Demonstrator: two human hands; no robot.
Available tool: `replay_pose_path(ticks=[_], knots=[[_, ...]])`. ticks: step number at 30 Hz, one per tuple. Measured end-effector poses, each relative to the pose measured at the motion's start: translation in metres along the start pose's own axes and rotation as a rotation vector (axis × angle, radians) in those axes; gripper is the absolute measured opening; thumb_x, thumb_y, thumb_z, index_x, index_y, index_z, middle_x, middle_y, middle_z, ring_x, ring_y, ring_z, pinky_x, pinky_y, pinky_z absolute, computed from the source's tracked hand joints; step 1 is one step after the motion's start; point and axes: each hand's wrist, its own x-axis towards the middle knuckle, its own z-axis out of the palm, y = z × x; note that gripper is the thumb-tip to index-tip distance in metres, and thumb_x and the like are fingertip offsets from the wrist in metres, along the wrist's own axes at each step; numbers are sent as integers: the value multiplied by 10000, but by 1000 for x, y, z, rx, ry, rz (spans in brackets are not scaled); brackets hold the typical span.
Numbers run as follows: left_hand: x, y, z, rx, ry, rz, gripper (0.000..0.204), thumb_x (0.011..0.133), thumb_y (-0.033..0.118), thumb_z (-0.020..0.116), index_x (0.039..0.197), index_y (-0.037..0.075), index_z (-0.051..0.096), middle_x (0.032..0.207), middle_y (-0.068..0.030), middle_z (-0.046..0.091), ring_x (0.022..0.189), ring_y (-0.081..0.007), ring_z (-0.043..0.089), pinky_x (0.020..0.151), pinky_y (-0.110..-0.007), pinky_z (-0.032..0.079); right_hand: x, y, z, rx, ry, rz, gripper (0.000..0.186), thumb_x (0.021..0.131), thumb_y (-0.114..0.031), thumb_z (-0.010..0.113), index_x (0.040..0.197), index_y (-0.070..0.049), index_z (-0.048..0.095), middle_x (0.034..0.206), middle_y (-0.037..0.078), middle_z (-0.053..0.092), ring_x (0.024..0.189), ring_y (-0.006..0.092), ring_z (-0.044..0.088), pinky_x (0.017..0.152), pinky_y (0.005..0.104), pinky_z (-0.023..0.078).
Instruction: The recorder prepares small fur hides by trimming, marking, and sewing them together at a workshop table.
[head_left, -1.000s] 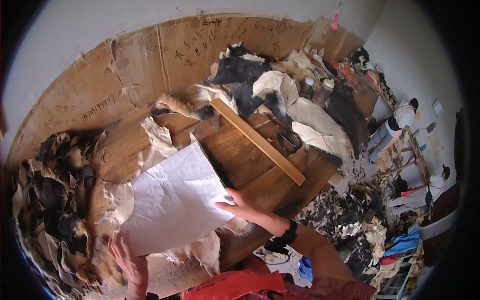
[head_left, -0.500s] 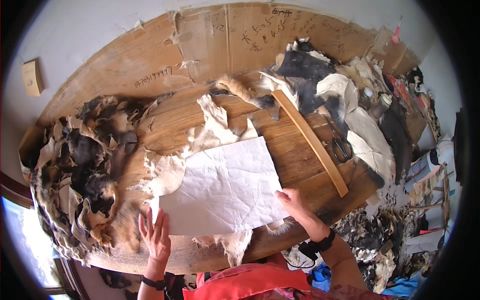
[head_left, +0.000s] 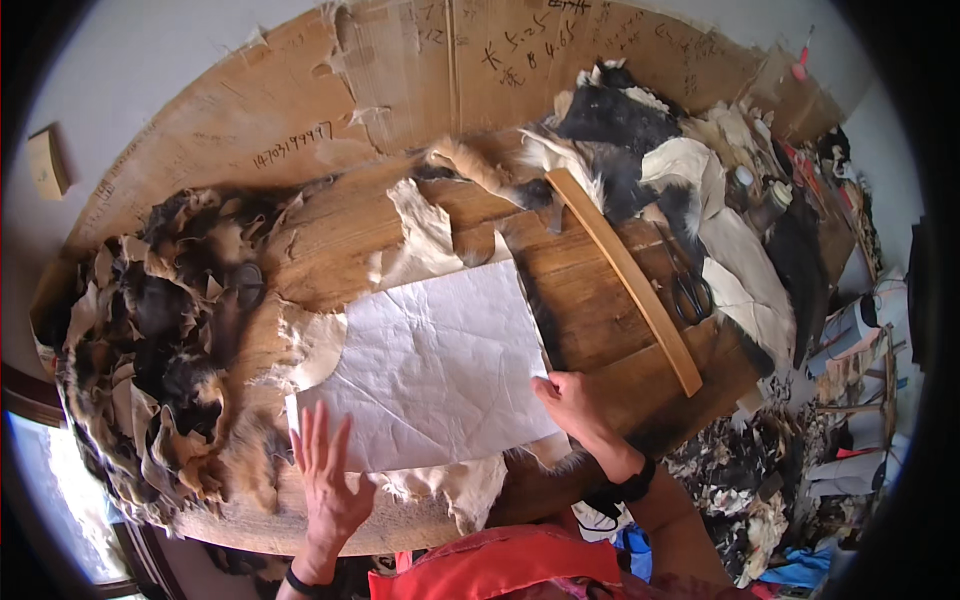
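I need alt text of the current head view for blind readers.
A person's left hand and right hand touch a creased white sheet, which partly covers pale hide on a wooden table. A wooden strip and scissors lie right of it; fur pieces are heaped left.

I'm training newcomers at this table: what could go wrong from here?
The white sheet is creased, so it might not lie flat over the pale hide showing beyond its lower edge. The left hand is at its lower left and the right hand at its right edge; its far edge has no hand on it and could shift.
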Motion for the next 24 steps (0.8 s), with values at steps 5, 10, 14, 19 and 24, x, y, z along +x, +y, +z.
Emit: replay_pose_path(ticks=[5, 10, 14, 19, 24], knots=[[54, 38, 26, -116, -140, 156, 751, 798, 234, 775, 1473, 94, 475, 1608, -209, 291, 1521, -405, 182, 1223, -579, 118, 4, -5, -2, 12, -21, 32, 401, 920, -352, 643, 781, 23, 644, 744, 275, 615, 711, 464, 625, 611, 475, 472], [99, 85, 69, -122, -239, 321, 754, 820, 294, 791, 1473, 98, 468, 1615, -206, 264, 1511, -412, 198, 1204, -586, 184, 9, -6, -8, 24, -52, 55, 407, 916, -348, 643, 779, 35, 629, 734, 281, 601, 712, 476, 615, 610, 478, 468], [115, 85, 101, 29, -264, 204, 917, 771, 371, 826, 1531, 133, 371, 1612, -197, 249, 1489, -448, 209, 1138, -675, 229, 9, -2, -12, 75, -59, 46, 327, 901, -266, 665, 757, 24, 620, 667, 282, 566, 685, 471, 608, 597, 481, 466], [108, 76, 119, 138, -197, 207, 995, 727, 489, 823, 1541, 158, 357, 1614, -190, 239, 1483, -435, 226, 1091, -715, 264, 9, -43, -29, -172, 133, -270, 175, 892, -192, 696, 918, -29, 640, 860, 226, 659, 793, 390, 659, 643, 463, 499], [107, 77, 122, 150, -176, 229, 927, 747, 527, 789, 1503, 145, 414, 1597, -170, 289, 1470, -430, 261, 1060, -739, 280, 64, -76, 5, -84, 51, -680, 374, 918, -244, 677, 1214, -27, 607, 1160, 178, 630, 1180, 348, 581, 1010, 460, 463]])
